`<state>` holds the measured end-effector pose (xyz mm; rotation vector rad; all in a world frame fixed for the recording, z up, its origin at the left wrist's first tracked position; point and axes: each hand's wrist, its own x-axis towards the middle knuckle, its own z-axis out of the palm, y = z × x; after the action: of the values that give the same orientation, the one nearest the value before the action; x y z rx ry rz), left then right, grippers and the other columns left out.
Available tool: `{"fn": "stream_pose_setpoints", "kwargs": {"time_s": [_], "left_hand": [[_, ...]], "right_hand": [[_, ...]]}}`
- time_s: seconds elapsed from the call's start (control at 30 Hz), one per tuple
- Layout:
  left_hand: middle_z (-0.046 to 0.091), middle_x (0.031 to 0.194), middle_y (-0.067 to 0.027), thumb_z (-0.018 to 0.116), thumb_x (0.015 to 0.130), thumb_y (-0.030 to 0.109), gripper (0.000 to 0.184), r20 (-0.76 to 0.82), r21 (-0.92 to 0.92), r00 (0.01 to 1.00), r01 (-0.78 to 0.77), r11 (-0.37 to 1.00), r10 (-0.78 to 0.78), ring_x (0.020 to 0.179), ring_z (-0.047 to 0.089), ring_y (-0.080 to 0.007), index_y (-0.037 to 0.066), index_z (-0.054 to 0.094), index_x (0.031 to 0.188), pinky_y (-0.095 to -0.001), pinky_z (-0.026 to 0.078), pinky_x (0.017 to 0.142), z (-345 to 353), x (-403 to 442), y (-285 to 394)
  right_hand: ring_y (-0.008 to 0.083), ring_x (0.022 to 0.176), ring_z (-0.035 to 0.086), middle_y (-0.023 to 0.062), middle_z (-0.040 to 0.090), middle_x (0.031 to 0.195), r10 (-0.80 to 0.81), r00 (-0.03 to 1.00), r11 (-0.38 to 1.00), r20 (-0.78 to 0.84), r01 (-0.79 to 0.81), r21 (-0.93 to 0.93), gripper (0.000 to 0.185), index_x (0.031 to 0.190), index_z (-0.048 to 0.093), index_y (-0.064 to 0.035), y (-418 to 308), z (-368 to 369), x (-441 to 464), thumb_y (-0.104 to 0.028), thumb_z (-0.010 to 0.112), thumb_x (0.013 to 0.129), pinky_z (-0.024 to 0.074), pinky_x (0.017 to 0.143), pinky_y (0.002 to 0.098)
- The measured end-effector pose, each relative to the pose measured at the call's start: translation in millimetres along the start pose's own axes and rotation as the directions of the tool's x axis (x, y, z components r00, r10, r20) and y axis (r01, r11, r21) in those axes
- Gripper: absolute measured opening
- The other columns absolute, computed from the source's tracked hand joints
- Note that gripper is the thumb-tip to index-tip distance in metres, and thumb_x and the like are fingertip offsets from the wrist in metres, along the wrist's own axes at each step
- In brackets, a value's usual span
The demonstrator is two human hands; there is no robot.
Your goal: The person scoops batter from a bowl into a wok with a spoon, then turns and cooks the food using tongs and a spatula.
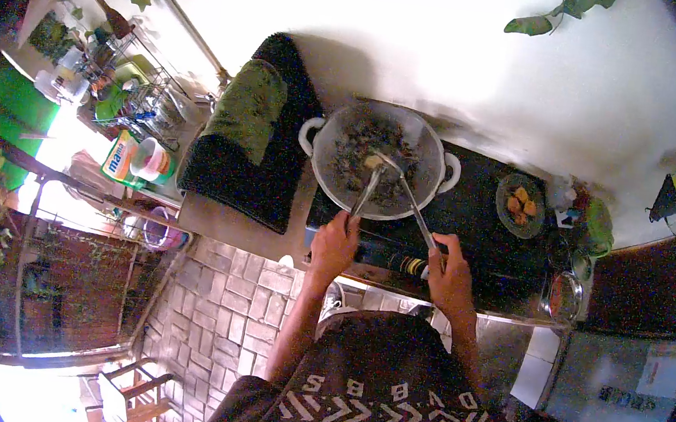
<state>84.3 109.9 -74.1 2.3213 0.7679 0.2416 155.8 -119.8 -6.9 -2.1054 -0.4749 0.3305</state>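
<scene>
A wide two-handled wok sits on the black stovetop, with dark bits spread over its inside. Near its middle is a small light-brown piece of food, where the tips of both utensils meet. My left hand is closed around metal tongs, which reach over the wok's front rim. In my right hand is a long thin metal utensil with a bent end; its exact kind is unclear. Right of the wok, a glass plate holds several browned pieces of food.
Left of the wok stands a dark panel with a green cloth on it. Farther left are a dish rack and a green-and-white pack. Jars and a round container line the stove's right side.
</scene>
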Motion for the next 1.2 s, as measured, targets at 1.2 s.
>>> {"fn": "stream_pose_setpoints", "kwargs": {"time_s": [1.2], "left_hand": [[0.069, 0.083, -0.0263, 0.048, 0.1, 0.044, 0.04, -0.131, 0.206, 0.991, 0.063, 0.977, -0.036, 0.08, 0.066, -0.0477, 0.008, 0.057, 0.116, -0.0592, 0.051, 0.072, -26.2, -23.5, 6.5]], "right_hand": [[0.0111, 0.071, 0.05, 0.0046, 0.053, 0.08, -0.004, 1.0, 0.983, -0.003, 0.005, 0.182, 0.025, 0.126, 0.051, -0.008, 30.4, -8.9, -19.4, -0.015, 0.052, 0.102, 0.0466, 0.066, 0.0289]]}}
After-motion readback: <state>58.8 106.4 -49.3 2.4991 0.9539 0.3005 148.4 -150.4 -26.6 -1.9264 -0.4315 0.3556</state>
